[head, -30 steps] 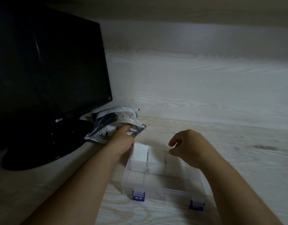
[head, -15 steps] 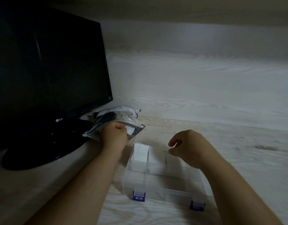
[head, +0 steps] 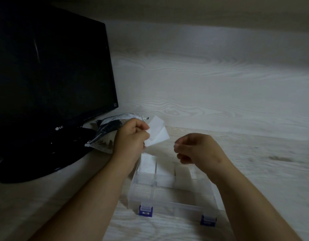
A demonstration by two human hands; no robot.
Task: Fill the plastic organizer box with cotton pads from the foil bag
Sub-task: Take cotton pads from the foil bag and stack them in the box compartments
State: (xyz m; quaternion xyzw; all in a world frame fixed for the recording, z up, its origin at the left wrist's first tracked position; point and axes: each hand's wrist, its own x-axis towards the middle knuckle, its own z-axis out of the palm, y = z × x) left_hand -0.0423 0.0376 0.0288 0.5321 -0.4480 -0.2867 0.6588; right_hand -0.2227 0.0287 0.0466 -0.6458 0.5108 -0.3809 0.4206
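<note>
White cotton pads (head: 158, 131) are pinched between the thumb and curled fingers of the left hand (head: 131, 138). They are held in the air, fanned slightly apart, so at least two sheets can be made out. The pads are kept just beyond the far left corner of the plastic box (head: 176, 206), close to the mouth of the foil bag (head: 108, 129). The bag is laid on its side on the desk (head: 263, 171), partly resting against the black base (head: 37, 164) of a dark monitor (head: 51, 70), and white material is seen inside its opening.

The right hand (head: 197, 148) is held above the far right part of the box, its fingers loosely curled; nothing is grasped in it.

The clear box is set open on the desk, divided into compartments, with two blue latches (head: 145, 210) on its near wall. More pads (head: 147, 165) are stacked in the far row of compartments, on the left and in the middle. A pale wood-grain wall panel (head: 202, 84) is seen behind the desk.
</note>
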